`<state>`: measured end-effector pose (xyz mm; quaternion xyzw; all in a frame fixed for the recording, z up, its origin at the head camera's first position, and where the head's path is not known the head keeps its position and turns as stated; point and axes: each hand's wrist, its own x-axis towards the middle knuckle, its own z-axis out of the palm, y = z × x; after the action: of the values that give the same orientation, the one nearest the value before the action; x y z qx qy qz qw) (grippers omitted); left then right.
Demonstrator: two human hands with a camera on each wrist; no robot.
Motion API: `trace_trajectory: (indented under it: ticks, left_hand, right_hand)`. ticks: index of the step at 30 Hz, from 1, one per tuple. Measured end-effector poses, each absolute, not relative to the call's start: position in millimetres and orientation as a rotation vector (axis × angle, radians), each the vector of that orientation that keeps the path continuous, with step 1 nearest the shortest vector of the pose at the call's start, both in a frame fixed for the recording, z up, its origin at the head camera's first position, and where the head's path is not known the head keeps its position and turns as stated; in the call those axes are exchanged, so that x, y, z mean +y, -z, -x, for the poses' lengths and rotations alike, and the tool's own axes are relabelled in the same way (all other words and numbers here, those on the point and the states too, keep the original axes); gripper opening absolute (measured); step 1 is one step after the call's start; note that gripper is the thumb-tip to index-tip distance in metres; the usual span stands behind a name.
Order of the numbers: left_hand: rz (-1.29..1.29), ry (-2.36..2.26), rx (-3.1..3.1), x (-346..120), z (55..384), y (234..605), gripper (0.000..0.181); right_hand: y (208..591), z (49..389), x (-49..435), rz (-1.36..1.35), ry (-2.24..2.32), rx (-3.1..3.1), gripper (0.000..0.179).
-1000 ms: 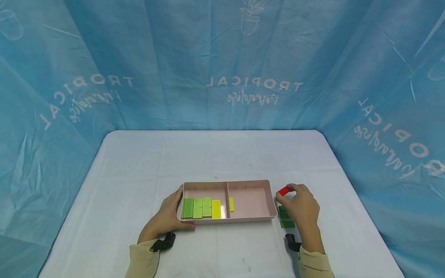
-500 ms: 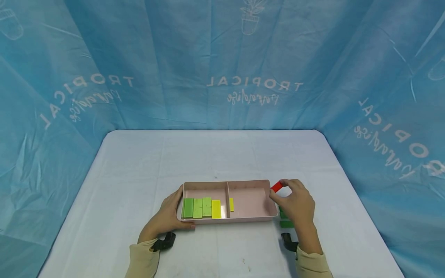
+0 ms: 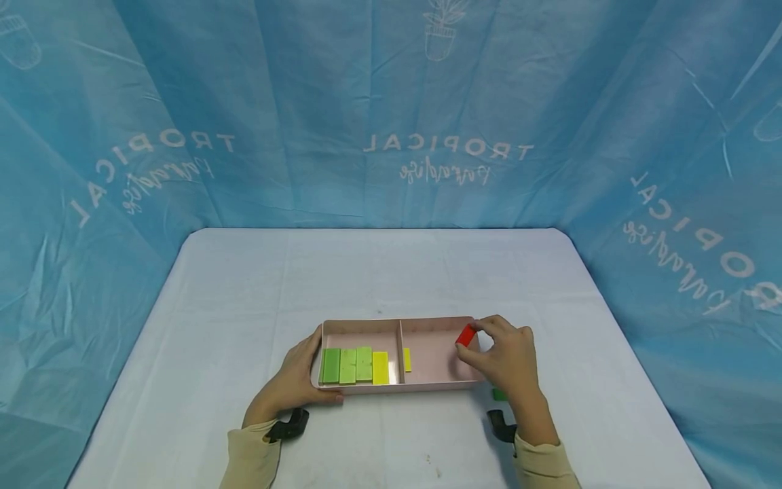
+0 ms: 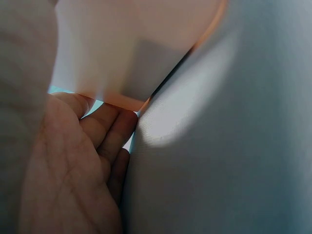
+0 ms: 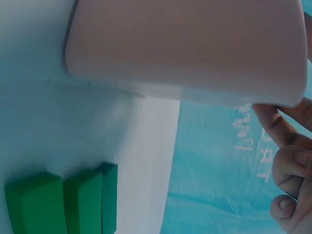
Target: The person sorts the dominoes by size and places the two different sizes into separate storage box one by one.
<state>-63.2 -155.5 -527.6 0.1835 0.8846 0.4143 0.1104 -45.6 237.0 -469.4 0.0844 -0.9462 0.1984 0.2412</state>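
Note:
A shallow pink box [image 3: 436, 388] with a divider lies on the table. My left hand [image 3: 297, 373] grips its left end, thumb along the near side and fingers round the far left corner. Between thumb and fingertips my right hand [image 3: 512, 356] pinches a red block [image 3: 466, 335], tilted, over the right compartment. In the left compartment stand light green blocks [image 3: 347, 367] and a yellow block [image 3: 380, 368] side by side. A narrow yellow block [image 3: 406, 360] sits against the divider in the right compartment. The red block is hidden in the right wrist view.
Dark green blocks [image 5: 36, 204] stand in a row on the table just right of the box; the right hand mostly covers them in the head view. A white cloth covers the table [image 3: 275, 285]. Blue printed curtains [image 3: 342, 102] hang behind and at the sides.
My right hand has moved left with the red block, from beside the box's right end to over the right compartment. The left hand and the box have stayed still.

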Motion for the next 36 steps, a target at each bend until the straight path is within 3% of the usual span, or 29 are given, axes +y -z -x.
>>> trace_trajectory:
  ticks: [36]
  left_hand:
    - [-0.567, -1.236, 2.584, -156.2, 65.4, 524.7, 0.141]
  right_hand:
    - [479.3, 67.4, 193.2, -0.806, -0.529, -2.815, 0.033]
